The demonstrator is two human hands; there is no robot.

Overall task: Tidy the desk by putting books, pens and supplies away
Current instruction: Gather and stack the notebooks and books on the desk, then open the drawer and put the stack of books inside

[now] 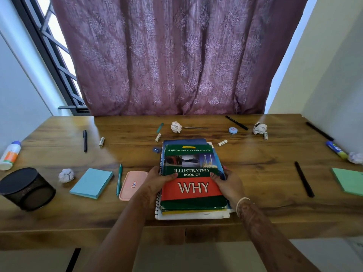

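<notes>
A stack of books and spiral notebooks (193, 213) lies at the front middle of the wooden desk (265, 160). On top is a green and red book (192, 158) titled "Illustrated Book of Why". My left hand (157, 178) grips the stack's left edge, thumb on the cover. My right hand (227, 180) grips its right edge the same way. Black pens (85, 140) (304, 179) (236, 122) (319, 131), a teal pen (119, 179) and small white tubes (101, 141) (222, 142) are scattered about.
A black mesh pen holder (27, 188) stands front left beside a glue bottle (9, 155). Blue sticky notes (91, 182), a pink case (132, 185), green notes (348, 180), crumpled paper balls (66, 175) (176, 127) (259, 128), a blue round tin (233, 130) and a marker (336, 149) lie around. A curtain (176, 55) hangs behind.
</notes>
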